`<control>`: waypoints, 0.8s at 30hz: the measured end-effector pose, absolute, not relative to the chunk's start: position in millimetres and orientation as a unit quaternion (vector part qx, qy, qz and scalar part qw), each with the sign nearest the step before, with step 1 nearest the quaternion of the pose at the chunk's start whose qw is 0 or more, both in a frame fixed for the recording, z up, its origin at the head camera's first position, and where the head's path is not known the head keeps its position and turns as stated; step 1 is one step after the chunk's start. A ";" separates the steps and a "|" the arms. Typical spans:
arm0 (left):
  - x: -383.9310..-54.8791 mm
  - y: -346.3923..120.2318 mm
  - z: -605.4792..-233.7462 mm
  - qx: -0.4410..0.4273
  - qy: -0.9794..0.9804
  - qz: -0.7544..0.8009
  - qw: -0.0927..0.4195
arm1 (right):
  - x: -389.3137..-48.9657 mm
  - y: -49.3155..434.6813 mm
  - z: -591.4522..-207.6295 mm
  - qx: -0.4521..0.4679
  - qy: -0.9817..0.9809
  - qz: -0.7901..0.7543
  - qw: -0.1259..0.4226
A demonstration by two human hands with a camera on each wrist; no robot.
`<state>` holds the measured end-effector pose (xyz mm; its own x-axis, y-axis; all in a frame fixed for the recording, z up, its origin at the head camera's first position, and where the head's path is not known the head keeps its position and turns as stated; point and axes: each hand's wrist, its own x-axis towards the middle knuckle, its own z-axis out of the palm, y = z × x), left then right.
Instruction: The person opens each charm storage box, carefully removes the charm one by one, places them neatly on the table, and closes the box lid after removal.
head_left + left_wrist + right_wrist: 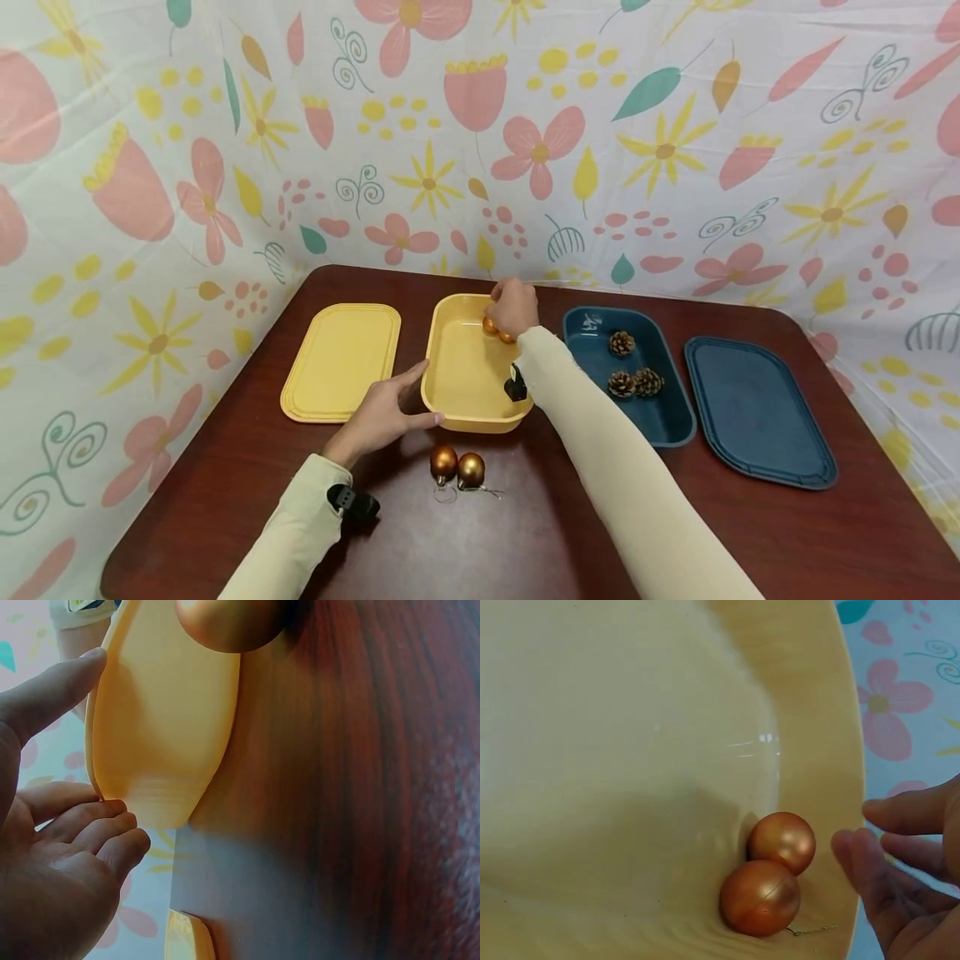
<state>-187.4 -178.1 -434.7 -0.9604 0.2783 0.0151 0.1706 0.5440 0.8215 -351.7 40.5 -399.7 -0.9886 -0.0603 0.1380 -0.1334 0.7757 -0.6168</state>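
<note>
A yellow rectangular container (468, 358) stands mid-table. My left hand (386, 412) holds its near left corner, with the thumb on the front rim and the other fingers against the left side. Over the far right corner is my right hand (515, 308), its fingers loosely bent and nothing between them. Two copper-coloured Christmas baubles lie together in that corner, a front bauble (760, 898) and another bauble (782, 843), a little apart from the fingertips. In front of the container, a copper bauble (443, 463) and a gold bauble (471, 471) lie side by side on the table.
A yellow lid (342, 362) lies left of the container. To the right, a dark blue container (667, 421) holds three pine cones (622, 342), and a blue lid (761, 408) lies beyond it. A flower-patterned cloth (480, 167) hangs behind the brown table (420, 542).
</note>
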 end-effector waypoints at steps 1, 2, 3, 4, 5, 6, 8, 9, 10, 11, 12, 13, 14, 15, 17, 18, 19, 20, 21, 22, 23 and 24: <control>-187.3 -178.1 -434.6 0.128 0.876 0.461 0.059 | -351.8 39.6 -400.9 0.050 -0.945 0.319 0.057; -187.3 -178.2 -434.8 0.129 0.876 0.462 0.059 | -351.6 38.7 -401.6 0.051 -0.948 0.310 0.054; -187.4 -178.2 -434.9 0.129 0.875 0.462 0.058 | -351.4 37.9 -402.2 0.053 -0.950 0.303 0.052; -187.6 -178.2 -434.9 0.130 0.875 0.462 0.057 | -351.3 37.1 -403.1 0.055 -0.952 0.297 0.050; -187.7 -178.2 -435.0 0.130 0.875 0.463 0.057 | -351.2 36.3 -403.9 0.058 -0.953 0.294 0.046; -187.8 -178.3 -435.1 0.130 0.875 0.463 0.057 | -351.4 35.6 -404.8 0.061 -0.954 0.291 0.038; -187.9 -178.5 -435.3 0.131 0.874 0.464 0.057 | -351.9 34.3 -406.9 0.066 -0.957 0.281 0.017; -187.7 -178.6 -435.4 0.131 0.874 0.465 0.057 | -352.5 33.6 -408.1 0.066 -0.960 0.273 0.010; -187.6 -178.5 -435.4 0.131 0.873 0.466 0.058 | -352.8 33.2 -409.1 0.064 -0.962 0.264 0.005; -187.4 -178.4 -435.4 0.132 0.873 0.466 0.060 | -353.1 32.8 -409.7 0.064 -0.965 0.254 0.000; -187.2 -178.4 -435.3 0.132 0.873 0.465 0.061 | -353.4 32.3 -410.5 0.063 -0.968 0.243 -0.006; -187.0 -178.3 -435.2 0.133 0.873 0.466 0.061 | -353.6 31.7 -411.1 0.064 -0.971 0.232 -0.009; -186.8 -178.3 -435.1 0.133 0.873 0.465 0.062 | -353.7 30.9 -411.6 0.066 -0.973 0.219 -0.008; -186.6 -178.3 -435.0 0.133 0.873 0.465 0.062 | -353.7 30.1 -412.2 0.067 -0.975 0.210 -0.009; -186.4 -178.4 -434.7 0.133 0.874 0.463 0.061 | -353.7 28.2 -413.4 0.071 -0.979 0.190 -0.008; -186.4 -178.5 -434.5 0.133 0.874 0.463 0.060 | -353.5 27.4 -414.0 0.075 -0.981 0.180 -0.007; -186.4 -178.7 -434.3 0.133 0.875 0.462 0.060 | -353.4 26.4 -414.5 0.079 -0.982 0.169 -0.006; -186.5 -178.7 -434.0 0.133 0.875 0.462 0.060 | -353.2 25.5 -415.0 0.083 -0.984 0.158 -0.002; -186.7 -178.8 -433.7 0.133 0.875 0.462 0.061 | -353.0 24.8 -415.4 0.088 -0.985 0.147 0.001; -186.9 -178.9 -433.4 0.134 0.875 0.461 0.062 | -352.8 24.1 -415.9 0.093 -0.987 0.134 0.003; -187.2 -178.9 -433.1 0.134 0.875 0.461 0.063 | -352.6 23.6 -416.4 0.098 -0.988 0.122 0.006; -187.6 -179.0 -432.9 0.134 0.876 0.460 0.064 | -352.4 23.0 -416.8 0.104 -0.988 0.111 0.009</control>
